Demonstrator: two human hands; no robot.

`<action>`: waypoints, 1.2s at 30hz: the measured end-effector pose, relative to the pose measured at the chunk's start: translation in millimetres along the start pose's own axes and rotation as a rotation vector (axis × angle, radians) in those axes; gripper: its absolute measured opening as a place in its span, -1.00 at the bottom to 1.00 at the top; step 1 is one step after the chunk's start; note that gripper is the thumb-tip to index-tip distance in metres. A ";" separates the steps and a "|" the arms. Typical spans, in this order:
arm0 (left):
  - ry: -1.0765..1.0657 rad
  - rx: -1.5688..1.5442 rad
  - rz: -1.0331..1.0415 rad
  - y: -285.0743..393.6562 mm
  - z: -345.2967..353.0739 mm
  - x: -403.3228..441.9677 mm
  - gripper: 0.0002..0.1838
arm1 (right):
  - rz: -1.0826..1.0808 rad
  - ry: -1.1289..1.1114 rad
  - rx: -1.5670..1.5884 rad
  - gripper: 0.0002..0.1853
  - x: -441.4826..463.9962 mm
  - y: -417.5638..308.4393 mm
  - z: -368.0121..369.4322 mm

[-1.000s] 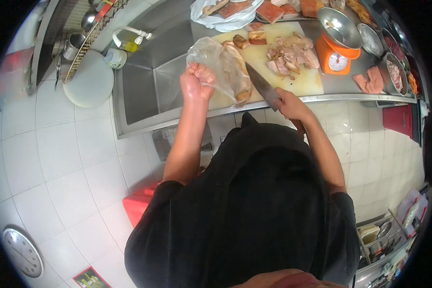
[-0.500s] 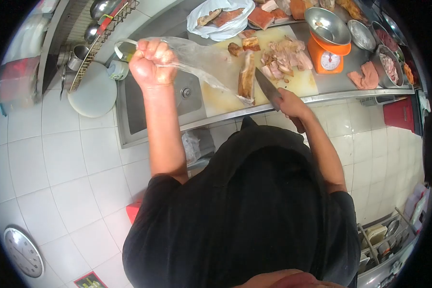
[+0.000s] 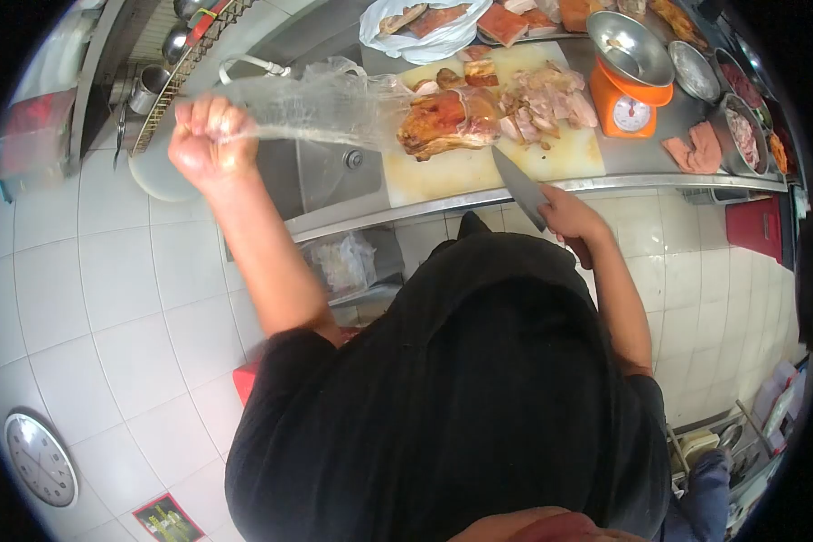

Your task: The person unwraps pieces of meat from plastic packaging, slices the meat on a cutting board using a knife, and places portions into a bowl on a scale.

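Observation:
My left hand (image 3: 212,140) is closed in a fist on one end of a clear plastic bag (image 3: 325,108), which stretches rightward over the sink. At the bag's far end lies a browned slab of roast meat (image 3: 447,120), on the cutting board (image 3: 434,187); its right end still looks covered by the plastic. A large knife (image 3: 518,188) is in my right hand (image 3: 572,217), its tip by the board's front edge, just below the slab. Chopped pale meat (image 3: 551,101) is heaped on the board to the right.
An orange scale (image 3: 623,108) with a steel bowl (image 3: 630,50) stands right of the board. Behind are a white bag (image 3: 420,45) of meat and more meat pieces (image 3: 501,24). A pink cloth (image 3: 693,150) lies near the counter's front edge. The sink (image 3: 321,176) is at left.
My left hand has moved left and slightly down, pulling the bag out longer. The slab has turned from standing on edge to lying with its browned face up. The knife has shifted slightly right and down.

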State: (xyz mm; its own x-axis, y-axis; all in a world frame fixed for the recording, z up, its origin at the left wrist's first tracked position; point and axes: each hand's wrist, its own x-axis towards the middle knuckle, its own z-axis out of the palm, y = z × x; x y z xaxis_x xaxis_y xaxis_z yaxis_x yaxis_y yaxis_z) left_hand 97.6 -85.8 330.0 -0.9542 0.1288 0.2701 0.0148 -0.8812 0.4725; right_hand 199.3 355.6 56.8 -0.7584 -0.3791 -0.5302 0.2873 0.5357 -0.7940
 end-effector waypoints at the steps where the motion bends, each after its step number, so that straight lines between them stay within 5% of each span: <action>1: 0.071 0.034 0.035 5.0 -12.1 -15.5 -0.84 | 0.020 0.024 0.003 -0.64 -6.1 -0.6 0.6; 6: 0.424 0.131 0.167 30.6 -112.2 -105.3 -0.85 | 0.065 0.108 0.048 -0.67 -15.0 6.1 -11.1; 12: 0.959 0.846 0.344 25.0 -201.3 -174.9 -0.90 | 0.008 0.131 0.020 -0.72 6.1 -8.1 -22.2; 15: 0.939 1.329 0.166 -20.3 -205.5 -172.3 -0.78 | -0.002 0.094 -0.007 -0.74 11.9 -28.7 -17.2; 17: 0.659 1.916 0.279 -55.9 -243.0 -156.6 -0.63 | 0.004 0.057 -0.029 -0.74 13.6 -45.6 -9.2; 19: 0.519 1.838 0.045 -91.1 -235.2 -128.1 -0.49 | 0.005 0.021 -0.045 -0.75 16.9 -55.5 -1.2; 23: 0.263 1.919 -0.103 -145.6 -249.5 -77.6 -0.31 | 0.006 -0.003 -0.087 -0.74 22.1 -60.3 12.2; 32: 0.174 1.945 -0.562 -174.8 -316.5 -50.8 -0.53 | 0.103 0.091 -0.025 -0.79 10.1 -56.4 25.9; 36: 0.302 1.381 -0.709 -162.9 -329.7 -65.9 -0.73 | 0.128 0.143 -0.004 -0.77 9.3 -59.2 25.5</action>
State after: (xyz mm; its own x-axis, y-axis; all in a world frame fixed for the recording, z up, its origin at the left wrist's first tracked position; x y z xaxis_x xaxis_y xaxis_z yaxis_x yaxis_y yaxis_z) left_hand 59.5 -100.7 -41.3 -0.9048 0.0777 -0.4187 -0.3528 0.4140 0.8391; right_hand 190.1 301.1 91.3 -0.7914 -0.1968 -0.5788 0.3848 0.5755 -0.7217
